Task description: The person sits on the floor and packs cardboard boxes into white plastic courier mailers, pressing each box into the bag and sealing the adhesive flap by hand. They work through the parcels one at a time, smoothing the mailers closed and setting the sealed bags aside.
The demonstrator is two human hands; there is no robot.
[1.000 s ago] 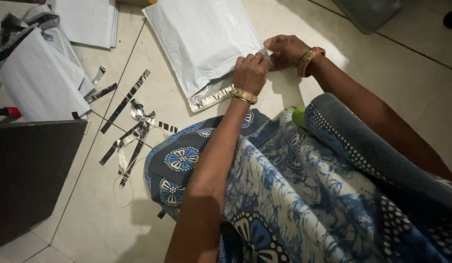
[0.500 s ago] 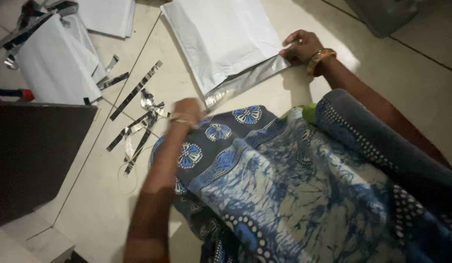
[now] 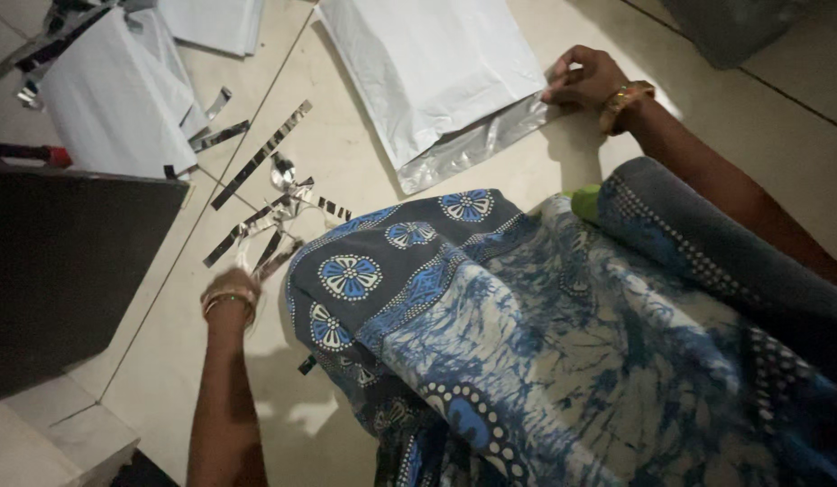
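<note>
A white plastic mailer bag (image 3: 436, 72) lies flat on the tiled floor, its silver flap (image 3: 473, 149) toward me. My right hand (image 3: 585, 77) pinches the right end of that flap and holds it down. My left hand (image 3: 231, 287), with bangles at the wrist, is stretched low at the left, just short of a loose pile of silver and black peel-off strips (image 3: 265, 225). Its fingers are blurred and foreshortened, so I cannot see whether they hold a strip.
A stack of white bags (image 3: 112, 99) sits at the upper left, more bags (image 3: 211, 18) beyond it. A dark board (image 3: 58, 271) fills the left side, with a red-capped marker (image 3: 31, 153) above it. Blue patterned cloth (image 3: 527, 343) covers my lap. A dark bag (image 3: 734, 22) lies top right.
My left hand left the bag's flap and swung down and left to the strip pile. My right hand stayed on the flap's right end.
</note>
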